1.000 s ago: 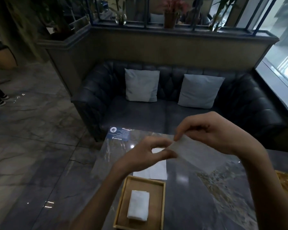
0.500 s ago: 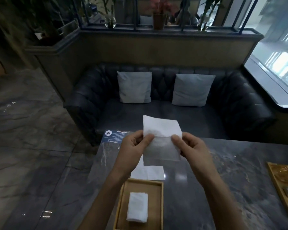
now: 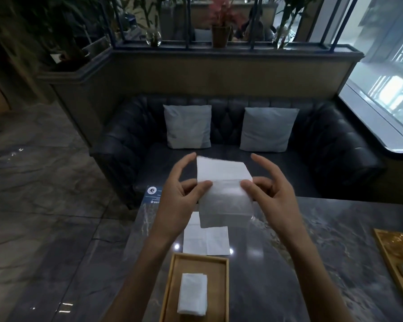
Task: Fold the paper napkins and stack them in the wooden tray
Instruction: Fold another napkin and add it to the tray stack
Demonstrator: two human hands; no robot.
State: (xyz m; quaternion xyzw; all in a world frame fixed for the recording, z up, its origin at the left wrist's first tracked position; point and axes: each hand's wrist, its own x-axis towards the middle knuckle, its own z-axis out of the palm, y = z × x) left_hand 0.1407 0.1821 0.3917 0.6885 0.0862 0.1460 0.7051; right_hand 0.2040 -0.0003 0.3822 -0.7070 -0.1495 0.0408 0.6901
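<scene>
I hold a white paper napkin [image 3: 223, 194] upright in the air above the table, creased across its middle. My left hand [image 3: 184, 194] pinches its left edge at the crease with the thumb, and my right hand [image 3: 268, 191] pinches the right edge; the other fingers are spread. Flat unfolded napkins [image 3: 207, 240] lie on the marble table below the hands. Nearer to me stands the wooden tray [image 3: 172, 287], with one folded white napkin [image 3: 192, 293] lying in it.
The dark marble table [image 3: 312, 252] has a blue card [image 3: 153, 194] at its far left corner and a second wooden tray [image 3: 391, 259] with glassware at the right edge. A black sofa [image 3: 335, 159] with two grey cushions stands behind the table.
The napkin went from slanted and low between my hands to upright and facing me. My hands now sit at its two side edges with fingers spread.
</scene>
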